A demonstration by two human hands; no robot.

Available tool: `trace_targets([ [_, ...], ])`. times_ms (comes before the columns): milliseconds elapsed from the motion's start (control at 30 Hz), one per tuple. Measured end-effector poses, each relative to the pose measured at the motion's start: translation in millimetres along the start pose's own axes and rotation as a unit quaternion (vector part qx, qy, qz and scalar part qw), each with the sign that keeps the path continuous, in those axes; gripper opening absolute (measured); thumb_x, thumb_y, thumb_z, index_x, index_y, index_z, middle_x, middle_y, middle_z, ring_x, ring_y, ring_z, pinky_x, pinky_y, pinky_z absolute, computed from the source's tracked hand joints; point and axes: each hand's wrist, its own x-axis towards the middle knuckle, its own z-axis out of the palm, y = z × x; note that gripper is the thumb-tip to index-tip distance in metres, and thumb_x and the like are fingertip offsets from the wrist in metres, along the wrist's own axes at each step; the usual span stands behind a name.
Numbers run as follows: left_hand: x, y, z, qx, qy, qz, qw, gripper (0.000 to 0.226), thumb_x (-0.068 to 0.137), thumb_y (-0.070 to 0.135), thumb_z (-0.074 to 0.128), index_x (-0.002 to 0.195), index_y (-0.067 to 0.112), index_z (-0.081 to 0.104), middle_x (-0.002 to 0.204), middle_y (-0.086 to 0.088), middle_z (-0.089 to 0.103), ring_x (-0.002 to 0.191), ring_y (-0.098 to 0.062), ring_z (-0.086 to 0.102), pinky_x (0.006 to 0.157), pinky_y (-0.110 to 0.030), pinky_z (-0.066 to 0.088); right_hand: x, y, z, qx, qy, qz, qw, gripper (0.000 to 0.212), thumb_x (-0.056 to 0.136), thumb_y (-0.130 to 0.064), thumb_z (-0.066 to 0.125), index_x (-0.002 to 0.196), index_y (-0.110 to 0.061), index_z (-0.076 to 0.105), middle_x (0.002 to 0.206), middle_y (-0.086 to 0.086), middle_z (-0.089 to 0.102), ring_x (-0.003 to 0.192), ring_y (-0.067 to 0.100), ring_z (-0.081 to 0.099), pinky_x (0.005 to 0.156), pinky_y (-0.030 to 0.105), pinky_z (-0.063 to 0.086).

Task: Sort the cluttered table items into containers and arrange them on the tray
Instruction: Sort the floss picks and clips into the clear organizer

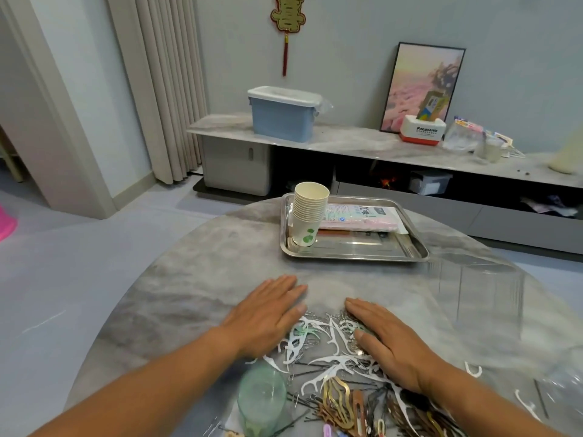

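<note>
Corralling floss picks (318,351) with flat, spread hands, left (268,313) and right (388,339); next, fetch paper cups (309,216) at twelve o'clock.

Soft even indoor light, glare on the steel tray (353,252), wide-angle bending at edges, near clutter blurred

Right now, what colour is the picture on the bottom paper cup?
Green, a little leaf picture on the cream paper cup standing on the tray; the head view shows it.

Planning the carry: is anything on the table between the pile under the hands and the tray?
Nothing visible: bare grey marble tabletop separates the pile of white floss picks from the steel tray.
</note>
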Motion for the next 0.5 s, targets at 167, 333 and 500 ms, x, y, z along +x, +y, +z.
trace_targets([
  [167, 4, 36, 0, 0.005, -0.045, 0.063, 0.997, 0.063, 0.102, 0.065, 0.005, 0.16, 0.041, 0.001, 0.168, 0.017, -0.007, 0.149, 0.006, -0.016, 0.122, -0.024, -0.011, 1, -4, -10, 0.071, -0.004, 0.04, 0.997, 0.049, 0.107, -0.045, 0.038, 0.155, -0.042, 0.032, 0.156, -0.027, 0.029, 0.144, -0.01, 0.022, 0.113, 0.004, 0.008],
  [333, 4, 40, -9, -0.054, -0.102, 0.122, 0.986, 0.054, 0.104, 0.065, 0.012, 0.155, 0.056, -0.003, 0.162, 0.031, -0.01, 0.137, 0.025, -0.019, 0.11, -0.005, -0.018, -30, -4, -22, 0.07, 0.076, 0.068, 0.992, 0.059, 0.099, -0.066, 0.02, 0.152, -0.044, 0.036, 0.151, -0.035, 0.028, 0.141, -0.019, 0.018, 0.117, 0.009, 0.01],
  [500, 19, 43, -18, -0.104, -0.166, 0.082, 0.977, 0.063, 0.096, 0.076, 0.022, 0.153, 0.06, 0.0, 0.162, 0.031, -0.011, 0.148, 0.012, -0.008, 0.118, -0.019, -0.001, -84, 24, -25, 0.035, 0.09, 0.11, 0.989, 0.077, 0.093, -0.08, 0.011, 0.156, -0.041, 0.032, 0.158, -0.028, 0.028, 0.144, -0.019, 0.013, 0.119, 0.014, 0.013],
])
